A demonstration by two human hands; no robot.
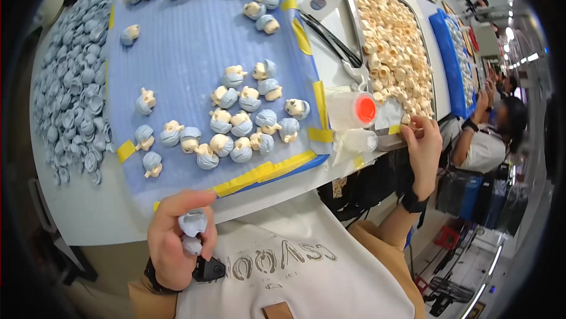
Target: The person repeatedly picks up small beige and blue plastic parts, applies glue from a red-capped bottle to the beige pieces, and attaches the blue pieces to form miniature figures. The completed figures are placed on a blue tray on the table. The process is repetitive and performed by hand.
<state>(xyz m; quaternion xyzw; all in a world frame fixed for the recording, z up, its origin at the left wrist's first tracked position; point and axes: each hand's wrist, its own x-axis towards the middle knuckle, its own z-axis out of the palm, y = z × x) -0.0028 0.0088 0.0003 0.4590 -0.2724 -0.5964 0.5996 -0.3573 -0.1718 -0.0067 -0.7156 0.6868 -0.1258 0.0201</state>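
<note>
The right hand (425, 142) pinches what appears to be a single cream moulded piece (406, 119) between thumb and fingers, at the near end of the metal tray (355, 18); loose cream pieces (389, 36) spread beyond its fingertips. The left hand (173, 245) curls around two cupped pale-blue shells (193, 223), one just beside the other. The step in hand is judged to be the taking of one cream piece; the next move calls for a secure pinch and a lift clear of its neighbours, the left grip staying light. Pose: the right forearm reaches forward, fingertips turned inward; the left hand lies close to the body, its uppermost finger extended rightward. Beyond the left hand, blue-and-cream heads (240, 123) rest on a blue mat (171, 53); farther to its left, a shell heap (76, 83) covers part of the table (76, 213).
</note>
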